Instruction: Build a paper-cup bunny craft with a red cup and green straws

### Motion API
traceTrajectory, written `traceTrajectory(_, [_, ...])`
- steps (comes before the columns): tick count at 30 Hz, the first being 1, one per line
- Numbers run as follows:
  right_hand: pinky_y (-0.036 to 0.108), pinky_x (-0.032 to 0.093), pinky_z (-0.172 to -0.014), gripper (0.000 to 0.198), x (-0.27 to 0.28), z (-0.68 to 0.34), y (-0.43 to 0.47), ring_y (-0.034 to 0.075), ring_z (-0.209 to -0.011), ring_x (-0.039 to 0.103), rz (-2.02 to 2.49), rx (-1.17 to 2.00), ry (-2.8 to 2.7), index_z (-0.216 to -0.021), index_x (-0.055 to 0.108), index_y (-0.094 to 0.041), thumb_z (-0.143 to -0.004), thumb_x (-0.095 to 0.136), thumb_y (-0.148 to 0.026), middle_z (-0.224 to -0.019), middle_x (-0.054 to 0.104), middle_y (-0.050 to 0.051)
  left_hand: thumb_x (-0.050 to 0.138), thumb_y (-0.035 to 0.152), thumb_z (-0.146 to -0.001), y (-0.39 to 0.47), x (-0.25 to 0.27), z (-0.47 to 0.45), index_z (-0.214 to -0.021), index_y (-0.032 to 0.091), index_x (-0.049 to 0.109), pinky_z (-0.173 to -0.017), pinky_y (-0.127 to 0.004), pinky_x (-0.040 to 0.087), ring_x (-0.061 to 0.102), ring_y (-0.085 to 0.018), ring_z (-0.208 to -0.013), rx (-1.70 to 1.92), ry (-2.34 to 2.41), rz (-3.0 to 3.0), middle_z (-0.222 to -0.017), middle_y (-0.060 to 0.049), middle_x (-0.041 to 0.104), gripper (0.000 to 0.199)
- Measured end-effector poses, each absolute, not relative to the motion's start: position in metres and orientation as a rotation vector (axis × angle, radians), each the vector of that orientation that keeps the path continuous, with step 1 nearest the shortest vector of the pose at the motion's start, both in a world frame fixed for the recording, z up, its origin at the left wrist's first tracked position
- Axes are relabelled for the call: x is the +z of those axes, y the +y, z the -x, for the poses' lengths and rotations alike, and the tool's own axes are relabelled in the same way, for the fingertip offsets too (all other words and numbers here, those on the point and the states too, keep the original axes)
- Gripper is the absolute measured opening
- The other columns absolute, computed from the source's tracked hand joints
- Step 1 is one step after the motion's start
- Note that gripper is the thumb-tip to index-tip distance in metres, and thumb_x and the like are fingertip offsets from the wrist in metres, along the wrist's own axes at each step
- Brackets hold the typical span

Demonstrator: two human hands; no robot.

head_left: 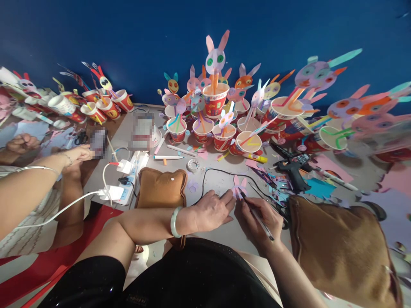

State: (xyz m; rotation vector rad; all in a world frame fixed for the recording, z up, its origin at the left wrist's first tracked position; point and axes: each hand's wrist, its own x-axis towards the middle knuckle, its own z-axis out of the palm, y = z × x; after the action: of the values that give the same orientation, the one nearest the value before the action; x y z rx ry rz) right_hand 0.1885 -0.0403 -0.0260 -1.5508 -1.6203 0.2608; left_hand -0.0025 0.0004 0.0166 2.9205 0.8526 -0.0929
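Note:
A small lilac paper rabbit head (238,195) with pink ears lies on the grey table in front of me. My left hand (212,211), a pale bangle on its wrist, rests beside it with bent fingers, the fingertips pressed at the cutout's left edge. Between the fingers of my right hand (265,218) is a slim pen (262,224), its tip down on the rabbit head. My knuckles partly hide the paper's lower edge. A black cable (221,170) loops around behind both hands.
Several rabbit-decorated paper cups (215,105) stand along the back. A black glue gun (293,173) lies among paper scraps to the right. Brown cushions (343,252) flank my arms. Left are a power strip (130,182) and a co-worker's hands (77,156) holding a phone (99,143).

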Motion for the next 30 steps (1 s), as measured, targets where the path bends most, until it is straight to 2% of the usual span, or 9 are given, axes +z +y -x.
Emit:
traceTrajectory(3, [0.027,0.055,-0.064,0.016,-0.0278,-0.1881,-0.0426,0.016,-0.062,0.067,1.541,0.242,-1.638,-0.092,0.069,-0.018,-0.088,0.067,-0.033,-0.078,0.073,0.005,0.043,0.046,-0.102,0.0007,0.0183,0.0023,-0.141,0.009,0.046,-0.081,-0.036,0.048,0.067,-0.018,-0.09,-0.128,0.839,-2.906,-0.15,-0.021,0.046,0.054])
traceTrajectory(8, [0.027,0.053,-0.061,0.022,-0.0295,-0.1921,-0.046,0.015,-0.058,0.066,1.545,0.289,-1.652,-0.093,0.07,-0.016,-0.09,0.066,-0.037,-0.074,0.073,0.005,0.041,0.046,-0.103,0.0006,0.0201,0.003,-0.144,0.015,0.043,-0.082,-0.037,0.047,0.067,-0.018,-0.09,-0.15,0.851,-2.885,-0.151,-0.022,0.044,0.052])
traceTrajectory(12, [0.027,0.054,-0.061,0.022,-0.0294,-0.1944,-0.0444,0.016,-0.058,0.065,1.543,0.268,-1.673,-0.092,0.07,-0.016,-0.092,0.064,-0.038,-0.072,0.072,0.005,0.04,0.046,-0.103,0.0007,0.0199,0.0029,-0.143,0.013,0.043,-0.081,-0.035,0.047,0.068,-0.019,-0.091,-0.15,0.842,-2.89,-0.15,-0.023,0.044,0.052])
traceTrajectory(19, [0.026,0.056,-0.063,0.009,-0.0269,-0.1928,-0.0376,0.015,-0.064,0.068,1.398,0.222,-1.726,-0.094,0.07,-0.018,-0.09,0.068,-0.026,-0.08,0.074,0.005,0.042,0.045,-0.103,0.0011,0.0182,0.0019,-0.143,0.014,0.044,-0.081,-0.035,0.048,0.067,-0.019,-0.096,-0.146,0.836,-2.896,-0.15,-0.02,0.046,0.051])
traceTrajectory(26, [0.026,0.055,-0.059,0.017,-0.0332,-0.1953,-0.0426,0.016,-0.059,0.067,1.509,0.201,-1.704,-0.095,0.07,-0.017,-0.09,0.066,-0.033,-0.076,0.074,0.005,0.039,0.047,-0.104,-0.0001,0.017,0.0021,-0.144,0.011,0.044,-0.08,-0.036,0.048,0.066,-0.018,-0.092,-0.158,0.851,-2.932,-0.153,-0.022,0.043,0.054])
traceTrajectory(30, [0.028,0.056,-0.059,0.014,-0.0293,-0.1937,-0.0446,0.016,-0.06,0.067,1.538,0.177,-1.718,-0.093,0.07,-0.019,-0.092,0.064,-0.032,-0.077,0.074,0.005,0.04,0.046,-0.103,-0.0009,0.0168,0.0032,-0.143,0.008,0.045,-0.079,-0.035,0.048,0.065,-0.019,-0.096,-0.101,0.845,-2.947,-0.151,-0.021,0.045,0.055])
